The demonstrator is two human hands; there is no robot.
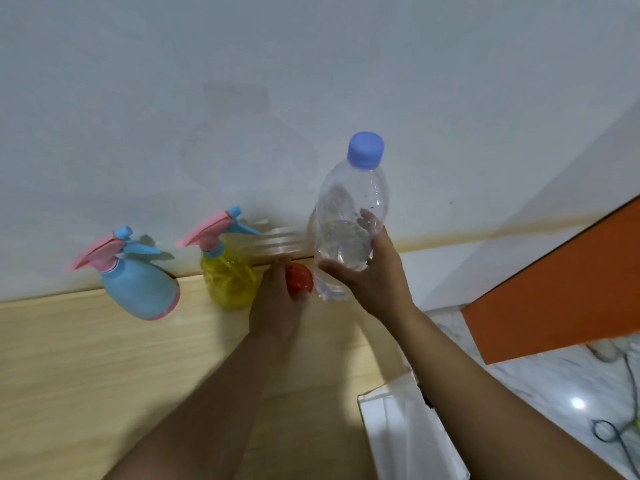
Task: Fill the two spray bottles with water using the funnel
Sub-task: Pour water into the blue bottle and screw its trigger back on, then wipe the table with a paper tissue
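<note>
Two spray bottles stand at the back of the wooden table (86, 368), near the wall. The blue spray bottle (142, 289) is on the left and the yellow spray bottle (228, 282) is to its right; both have pink and blue trigger heads screwed on. My right hand (370, 282) holds a clear water bottle (349, 223) with a blue cap upright above the table. My left hand (277, 306) rests on a red funnel (298, 278), just right of the yellow bottle.
A white wall (311, 81) rises right behind the bottles. An orange panel (561, 289) stands at the right. Below it lie a marble floor (554, 393) with cables, and a white sheet (401, 431) at the table's right edge.
</note>
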